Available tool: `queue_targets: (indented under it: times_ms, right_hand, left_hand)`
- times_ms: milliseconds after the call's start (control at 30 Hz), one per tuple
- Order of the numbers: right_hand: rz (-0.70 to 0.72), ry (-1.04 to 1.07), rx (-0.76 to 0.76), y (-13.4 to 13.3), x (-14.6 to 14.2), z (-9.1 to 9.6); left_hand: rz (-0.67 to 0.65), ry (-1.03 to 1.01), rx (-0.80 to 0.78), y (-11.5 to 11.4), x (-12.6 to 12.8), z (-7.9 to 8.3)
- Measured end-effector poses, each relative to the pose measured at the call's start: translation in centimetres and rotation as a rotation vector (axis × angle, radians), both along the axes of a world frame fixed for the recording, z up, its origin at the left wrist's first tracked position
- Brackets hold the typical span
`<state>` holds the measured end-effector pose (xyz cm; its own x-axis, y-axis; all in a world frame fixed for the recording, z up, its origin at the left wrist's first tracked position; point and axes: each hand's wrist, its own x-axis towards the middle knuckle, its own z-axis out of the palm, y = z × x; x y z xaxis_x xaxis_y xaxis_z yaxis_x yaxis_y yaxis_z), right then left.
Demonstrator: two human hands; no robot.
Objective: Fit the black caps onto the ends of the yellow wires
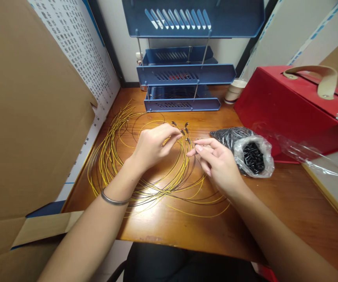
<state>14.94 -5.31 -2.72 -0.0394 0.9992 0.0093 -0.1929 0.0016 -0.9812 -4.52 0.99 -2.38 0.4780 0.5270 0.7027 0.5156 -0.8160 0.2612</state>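
A tangle of thin yellow and dark wires lies looped on the wooden desk. My left hand hovers over the loops with its fingers pinched on a wire end that has a small dark tip. Close to its right, my right hand is curled, thumb and forefinger pinched on a tiny dark piece beside the wire ends. Several dark-tipped wire ends stick up between the two hands. A clear plastic bag of small black parts lies just right of my right hand.
A blue stacked letter tray stands at the back of the desk, with a paper cup beside it. A red box with a tan handle fills the right side. Cardboard walls off the left. Loose clear plastic lies at right.
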Motion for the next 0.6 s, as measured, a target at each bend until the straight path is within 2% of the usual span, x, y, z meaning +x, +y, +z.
queue_targets:
  times_ms: [367, 433, 500, 600]
  right_hand:
    - [-0.056, -0.035, -0.028, -0.1, -0.1, 0.6]
    - [-0.151, -0.088, 0.009, 0.1, 0.7, 1.2]
    - [-0.306, -0.201, 0.084, 0.3, 2.2, 2.2]
    - [-0.543, -0.491, 0.175, -0.2, 5.5, 4.1]
  left_hand:
    - [-0.011, -0.012, 0.01, 0.0, -0.1, 0.1]
    - [-0.011, -0.012, 0.009, 0.0, -0.1, 0.1]
    - [-0.014, -0.012, 0.003, 0.0, -0.1, 0.0]
    - [-0.017, -0.003, -0.009, 0.0, 0.0, -0.1]
